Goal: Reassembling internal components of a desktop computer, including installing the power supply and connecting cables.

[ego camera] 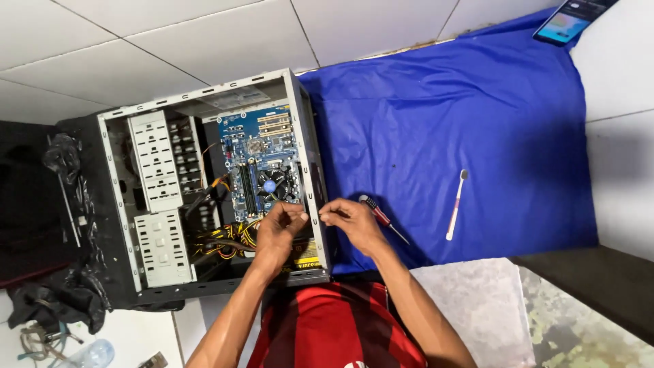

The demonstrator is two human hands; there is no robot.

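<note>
A: Which hand is doing what?

B: The left hand (pixel 281 225) reaches inside the open grey metal computer case (pixel 204 191), fingers curled near the black cooler fan (pixel 271 184) on the blue circuit board (pixel 262 160); whether it grips anything cannot be told. The right hand (pixel 354 221) pinches something small at the case's rim; the item is too small to name.

A: How is such work done well?

B: With both hands steady and the small part held over the blue cloth (pixel 463 123).

A: What does the case contain?

B: The board, white drive cages (pixel 158 204) and yellow-black cables (pixel 221 240). A red-handled screwdriver (pixel 381 218) lies just beside the right hand.
</note>
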